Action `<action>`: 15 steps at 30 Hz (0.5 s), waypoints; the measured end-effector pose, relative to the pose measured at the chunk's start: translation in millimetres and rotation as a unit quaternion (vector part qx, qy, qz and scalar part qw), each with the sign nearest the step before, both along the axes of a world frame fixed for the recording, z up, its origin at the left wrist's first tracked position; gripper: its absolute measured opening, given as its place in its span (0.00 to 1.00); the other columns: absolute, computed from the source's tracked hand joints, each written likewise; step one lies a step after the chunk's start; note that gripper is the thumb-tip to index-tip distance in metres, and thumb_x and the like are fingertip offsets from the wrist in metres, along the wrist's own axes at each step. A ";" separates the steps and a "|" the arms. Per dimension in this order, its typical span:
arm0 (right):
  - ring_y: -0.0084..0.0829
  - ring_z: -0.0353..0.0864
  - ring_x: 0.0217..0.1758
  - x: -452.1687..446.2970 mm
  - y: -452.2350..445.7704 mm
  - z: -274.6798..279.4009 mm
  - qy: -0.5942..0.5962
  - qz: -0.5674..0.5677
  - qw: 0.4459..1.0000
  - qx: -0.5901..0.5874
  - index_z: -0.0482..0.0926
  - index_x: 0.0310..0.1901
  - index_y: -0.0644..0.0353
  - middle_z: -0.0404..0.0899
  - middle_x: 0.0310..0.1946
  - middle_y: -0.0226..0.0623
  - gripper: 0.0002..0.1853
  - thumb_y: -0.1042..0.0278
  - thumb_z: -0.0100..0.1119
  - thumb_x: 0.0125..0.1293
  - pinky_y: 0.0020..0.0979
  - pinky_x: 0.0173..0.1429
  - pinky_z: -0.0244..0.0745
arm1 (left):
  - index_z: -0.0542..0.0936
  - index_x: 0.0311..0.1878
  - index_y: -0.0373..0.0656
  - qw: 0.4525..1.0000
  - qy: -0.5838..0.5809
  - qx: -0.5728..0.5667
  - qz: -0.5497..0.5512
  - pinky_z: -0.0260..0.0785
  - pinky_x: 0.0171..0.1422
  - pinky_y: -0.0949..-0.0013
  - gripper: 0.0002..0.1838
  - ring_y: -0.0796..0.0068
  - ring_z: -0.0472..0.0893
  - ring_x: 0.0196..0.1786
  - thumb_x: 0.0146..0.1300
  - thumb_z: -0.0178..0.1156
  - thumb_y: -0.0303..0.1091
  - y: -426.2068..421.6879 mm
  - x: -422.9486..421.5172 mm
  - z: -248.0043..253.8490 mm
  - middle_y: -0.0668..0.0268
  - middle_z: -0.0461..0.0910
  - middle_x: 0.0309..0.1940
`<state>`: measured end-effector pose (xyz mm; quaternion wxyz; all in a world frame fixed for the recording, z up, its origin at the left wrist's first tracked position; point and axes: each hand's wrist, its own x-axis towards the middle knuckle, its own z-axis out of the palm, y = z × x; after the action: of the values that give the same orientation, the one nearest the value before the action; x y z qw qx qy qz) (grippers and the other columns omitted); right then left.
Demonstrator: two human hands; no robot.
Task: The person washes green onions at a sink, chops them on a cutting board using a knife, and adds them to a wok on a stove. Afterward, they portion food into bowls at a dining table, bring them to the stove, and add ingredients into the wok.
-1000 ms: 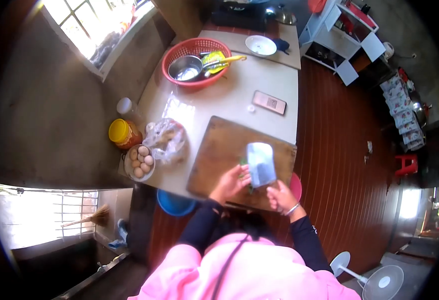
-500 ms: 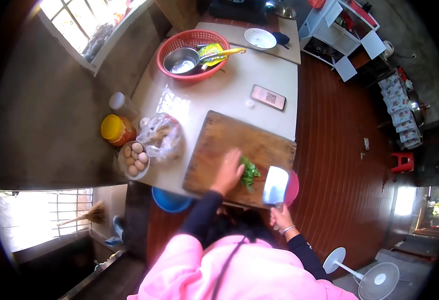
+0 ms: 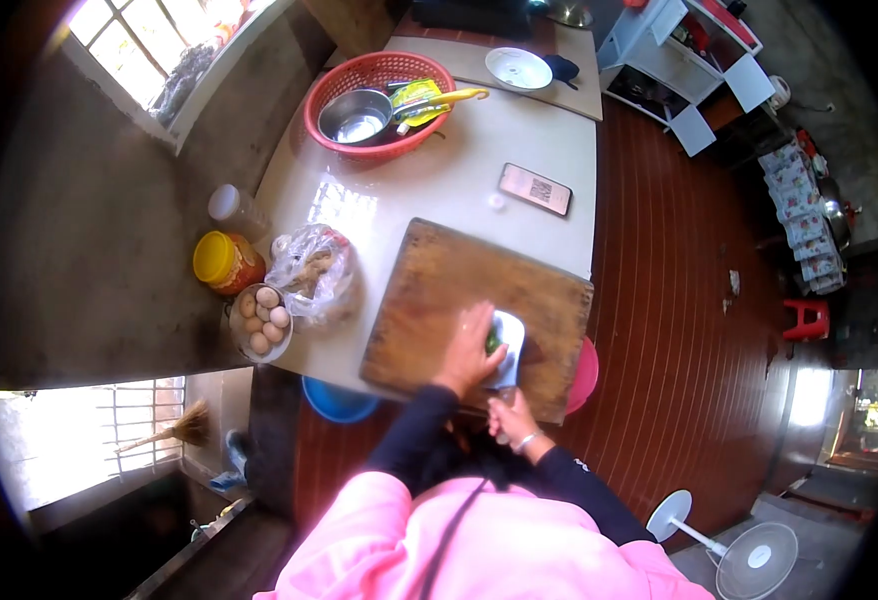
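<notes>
A wooden cutting board [image 3: 459, 270] lies on the white table's front part. My right hand [image 3: 511, 416] is closed round the handle of a cleaver [image 3: 508, 372], whose broad blade lies over the board near its front edge. Chopped green leaves [image 3: 493, 341] show between the blade and my left hand [image 3: 471, 345]. That hand rests at the blade's left side with its fingers stretched out, partly hiding the greens.
Left of the board are a plastic bag [image 3: 311, 275], a bowl of eggs [image 3: 262, 342] and a yellow-lidded jar [image 3: 216, 258]. Behind it lie a phone [image 3: 536, 190], a red basket [image 3: 387, 150] and a white bowl [image 3: 519, 70]. Blue [image 3: 339, 402] and pink [image 3: 585, 378] basins sit below.
The cleaver has moved left from the board's right side to the greens, which now lie mostly hidden at its blade. My left hand has shifted slightly right, beside the blade.
</notes>
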<state>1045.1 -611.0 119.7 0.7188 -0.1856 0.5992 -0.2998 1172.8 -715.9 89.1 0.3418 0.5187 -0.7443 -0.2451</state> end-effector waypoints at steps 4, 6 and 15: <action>0.22 0.65 0.15 13.2 -3.4 1.4 0.002 0.006 1.000 0.009 0.56 0.44 0.54 0.64 0.19 0.30 0.14 0.74 0.50 0.61 0.26 0.16 0.66 | 0.62 0.60 0.37 1.000 0.006 -0.012 0.025 0.46 0.70 0.53 0.35 0.53 0.59 0.64 0.51 0.58 0.45 -1.4 -1.9 1.4 0.51 0.61 0.61; 0.22 0.65 0.15 13.2 -5.5 4.3 -0.002 0.008 1.000 0.017 0.56 0.44 0.54 0.64 0.19 0.31 0.15 0.74 0.50 0.61 0.26 0.16 0.66 | 0.63 0.60 0.37 0.999 0.011 -0.016 0.037 0.47 0.69 0.53 0.34 0.53 0.60 0.64 0.51 0.58 0.44 -1.8 -3.0 2.1 0.51 0.62 0.60; 0.20 0.62 0.16 2.7 -7.8 11.5 -0.071 0.042 0.996 0.029 0.51 0.53 0.50 0.63 0.20 0.29 0.24 0.75 0.51 0.61 0.24 0.17 0.63 | 0.68 0.54 0.35 0.994 0.055 -0.040 0.081 0.55 0.66 0.57 0.29 0.51 0.64 0.60 0.48 0.59 0.37 4.8 -9.0 1.1 0.52 0.66 0.56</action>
<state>1047.9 -618.8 131.1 0.7766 -0.1684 0.5465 -0.2644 1163.8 -711.0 90.2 0.4212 0.5489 -0.6892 -0.2152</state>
